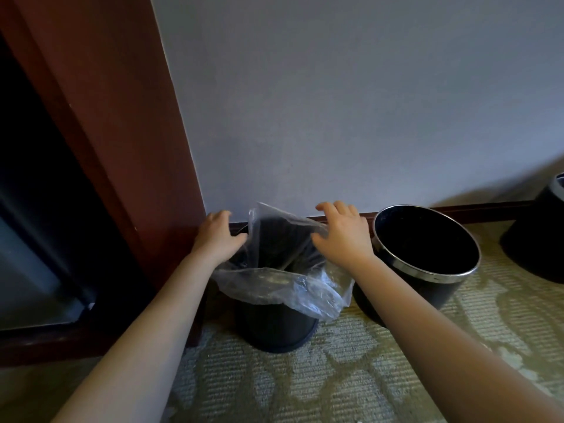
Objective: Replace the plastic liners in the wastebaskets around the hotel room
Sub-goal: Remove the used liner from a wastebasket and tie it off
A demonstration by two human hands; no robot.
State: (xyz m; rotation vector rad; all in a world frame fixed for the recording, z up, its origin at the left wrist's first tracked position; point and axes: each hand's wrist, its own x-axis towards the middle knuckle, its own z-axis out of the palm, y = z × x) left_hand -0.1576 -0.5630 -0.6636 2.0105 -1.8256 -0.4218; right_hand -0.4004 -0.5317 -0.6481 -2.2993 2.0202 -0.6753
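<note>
A black wastebasket (276, 329) stands on the carpet against the wall. A clear plastic liner (274, 283) sits in it, its near edge folded over the rim and its far edge standing up loose. My left hand (217, 238) grips the liner's left edge at the basket's far left rim, fingers curled. My right hand (343, 235) holds the liner's far right edge, its thumb against the plastic and its fingers bent over the far side of the rim.
A second black wastebasket (396, 296) with a metal rim stands just to the right, with no liner in it. A third dark basket (537, 242) shows at the right edge. A dark red door frame (128, 148) rises on the left, and a grey wall (335, 102) is behind.
</note>
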